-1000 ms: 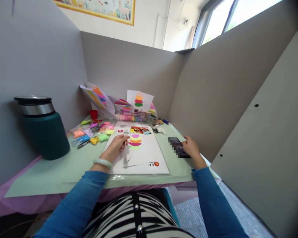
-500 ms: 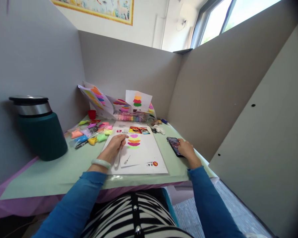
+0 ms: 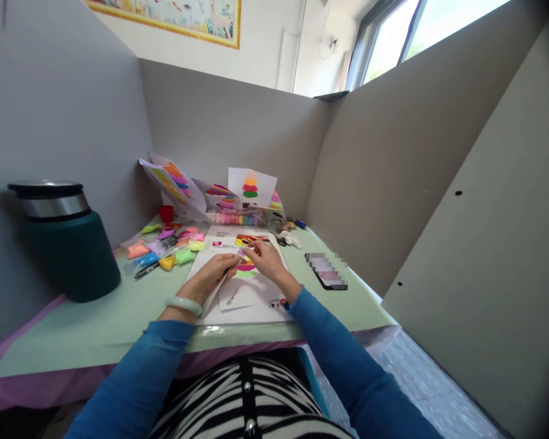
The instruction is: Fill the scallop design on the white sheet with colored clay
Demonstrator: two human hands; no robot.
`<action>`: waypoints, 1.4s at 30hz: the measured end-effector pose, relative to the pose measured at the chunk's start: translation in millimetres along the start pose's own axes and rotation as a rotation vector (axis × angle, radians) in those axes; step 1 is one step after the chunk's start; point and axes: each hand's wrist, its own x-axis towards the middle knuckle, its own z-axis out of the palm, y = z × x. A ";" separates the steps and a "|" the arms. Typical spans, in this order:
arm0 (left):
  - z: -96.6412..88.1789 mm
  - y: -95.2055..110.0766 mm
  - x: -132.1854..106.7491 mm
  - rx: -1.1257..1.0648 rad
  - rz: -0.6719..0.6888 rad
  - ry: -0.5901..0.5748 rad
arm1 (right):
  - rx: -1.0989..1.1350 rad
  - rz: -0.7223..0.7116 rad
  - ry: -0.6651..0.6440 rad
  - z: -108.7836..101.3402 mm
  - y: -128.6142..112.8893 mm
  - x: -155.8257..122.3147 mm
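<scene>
A teal flask point(image 3: 71, 259) with a black lid point(image 3: 46, 185) and a silver collar point(image 3: 52, 206) stood at the left, and a small red cup point(image 3: 166, 213) sat farther back near the grey rear partition point(image 3: 238, 122). Above the partition, a gold-framed picture point(image 3: 187, 18) hung on the white wall point(image 3: 258, 49), with a bright window point(image 3: 391, 46) at the upper right. Blue-grey flooring point(image 3: 423, 378) showed below the right-hand panel point(image 3: 434, 177)

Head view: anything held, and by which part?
Left hand holds a fork by its handle, near the tines; right hand is at the tines, grip unclear.
</scene>
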 end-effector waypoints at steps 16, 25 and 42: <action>-7.4 8.5 1.1 -0.470 0.147 0.019 | 0.912 0.604 0.068 9.1 4.8 9.8; -2.1 -8.2 11.6 0.015 0.128 0.196 | 0.858 0.516 -0.073 37.0 -12.4 -7.1; -17.0 -29.5 21.6 0.417 -0.041 0.428 | -0.642 0.137 -0.179 20.6 29.1 -15.8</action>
